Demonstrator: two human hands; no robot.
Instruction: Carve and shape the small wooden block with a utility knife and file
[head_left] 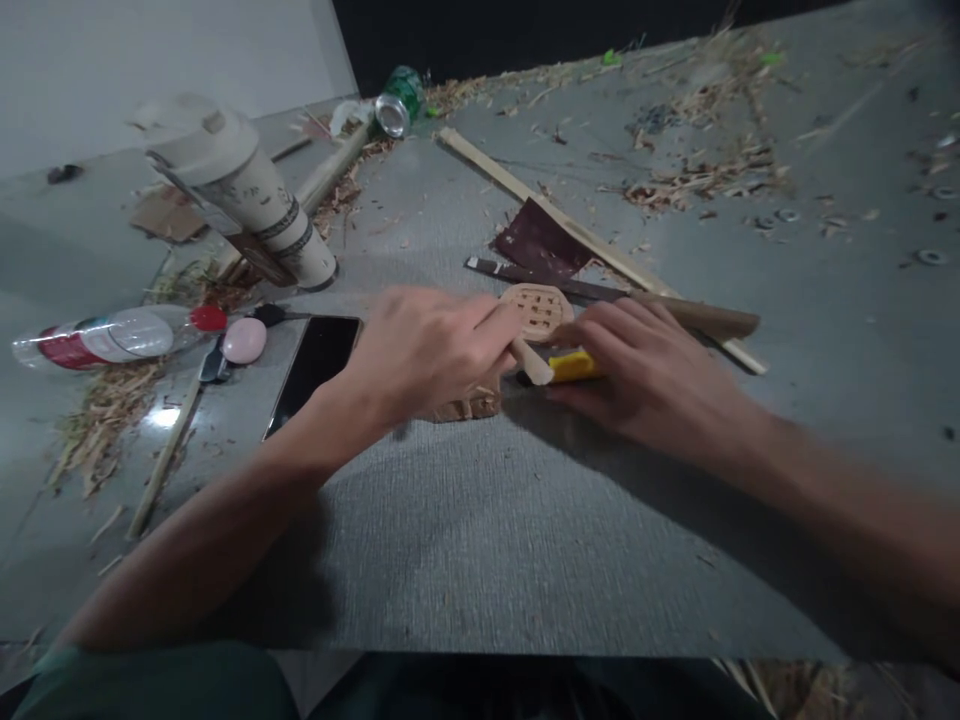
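Note:
Near the middle of the table, my left hand is closed around a short pale wooden stick. One end of it sticks out toward my right hand. That hand is wrapped round a yellow-handled cutter, close to the stick's end; its blade I cannot make out clearly. Just behind both hands lies a small carved wooden piece, roughly octagonal with a pattern of slots. A rough brown block sits under my left hand, partly hidden by it.
A dark file with a wooden handle, a dark red sandpaper sheet and a long wood strip lie behind my hands. At left are a phone, a tumbler and a plastic bottle. Shavings litter the table.

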